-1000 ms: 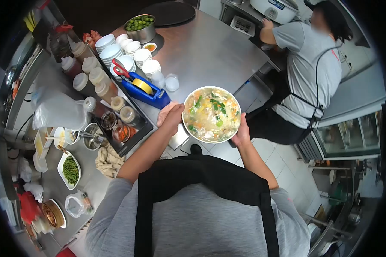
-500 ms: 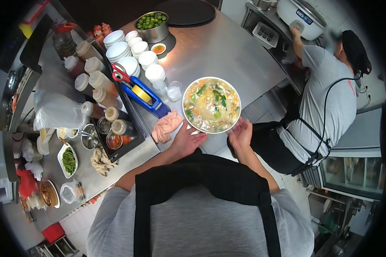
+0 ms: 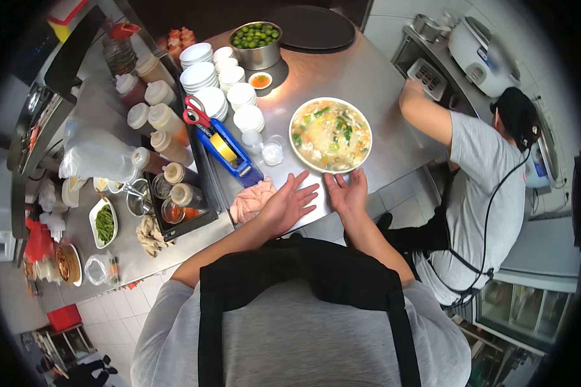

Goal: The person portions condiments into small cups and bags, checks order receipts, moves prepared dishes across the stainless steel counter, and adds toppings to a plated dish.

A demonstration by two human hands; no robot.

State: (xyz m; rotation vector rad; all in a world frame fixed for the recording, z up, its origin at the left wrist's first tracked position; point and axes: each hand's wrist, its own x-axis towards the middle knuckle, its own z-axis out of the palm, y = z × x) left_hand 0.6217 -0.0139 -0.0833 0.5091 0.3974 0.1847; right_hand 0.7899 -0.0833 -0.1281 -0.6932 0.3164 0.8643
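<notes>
A wide white bowl of soup (image 3: 331,135) with green leaves and diced vegetables rests near the steel table's front edge. My right hand (image 3: 347,193) lies palm up against the bowl's near side, fingers stretched out, the tips meeting the rim. Apart from the bowl, my left hand (image 3: 289,205) is spread with nothing in it. Just left of that hand lies a crumpled pink cloth (image 3: 252,200). Beyond the cloth stand a blue tape dispenser (image 3: 242,169) with yellow tape, red-handled scissors (image 3: 195,113) and a small clear cup (image 3: 272,152).
Stacked white bowls (image 3: 199,77), a sauce dish (image 3: 260,80) and a steel pot of green limes (image 3: 257,45) stand farther back. Squeeze bottles (image 3: 168,119) fill the left side. A co-worker (image 3: 484,168) stands close on the right, an arm reaching toward the slotted white tray (image 3: 427,79).
The bowl has moved away from me, farther onto the table. My left hand has come off it and spread. The co-worker's hand has left the white cooker and come down.
</notes>
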